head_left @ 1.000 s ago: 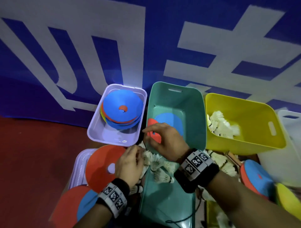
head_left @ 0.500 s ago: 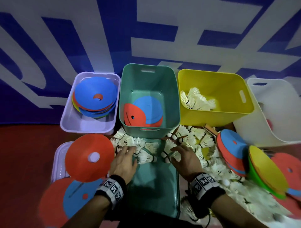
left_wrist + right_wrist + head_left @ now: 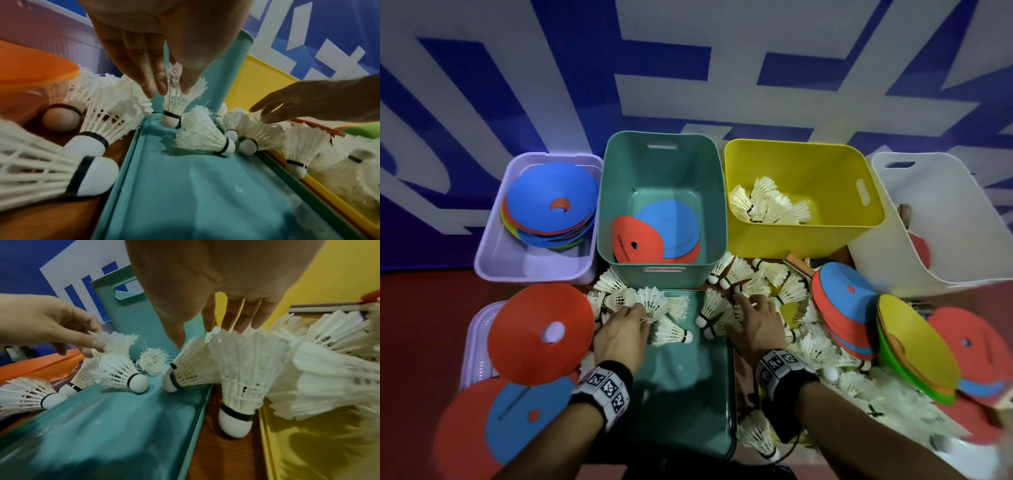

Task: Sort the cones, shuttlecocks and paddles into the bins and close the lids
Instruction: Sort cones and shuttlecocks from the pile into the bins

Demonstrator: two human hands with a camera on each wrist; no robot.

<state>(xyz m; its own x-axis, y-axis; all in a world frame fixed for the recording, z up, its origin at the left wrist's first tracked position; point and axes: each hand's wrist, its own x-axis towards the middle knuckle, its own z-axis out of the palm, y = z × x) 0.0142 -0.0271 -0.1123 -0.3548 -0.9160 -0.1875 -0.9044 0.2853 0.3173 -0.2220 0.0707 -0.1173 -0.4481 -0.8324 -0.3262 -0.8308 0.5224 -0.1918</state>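
My left hand (image 3: 164, 40) pinches a shuttlecock (image 3: 176, 99) by its feathers, standing on the teal lid (image 3: 688, 387) before the teal bin (image 3: 616, 205). My right hand (image 3: 753, 322), fingers (image 3: 230, 318) spread, touches the pile of shuttlecocks (image 3: 767, 284) beside the lid.

No word, number or brand can be read anywhere. The far wall banner (image 3: 688, 68) carries huge white strokes on blue, cut off by the frame and not legible as any character. A short line of dark print runs along the red paddle (image 3: 637, 240) in the teal bin (image 3: 664, 150), too small to read; both wristbands (image 3: 602, 390) bear black-and-white square code markers.
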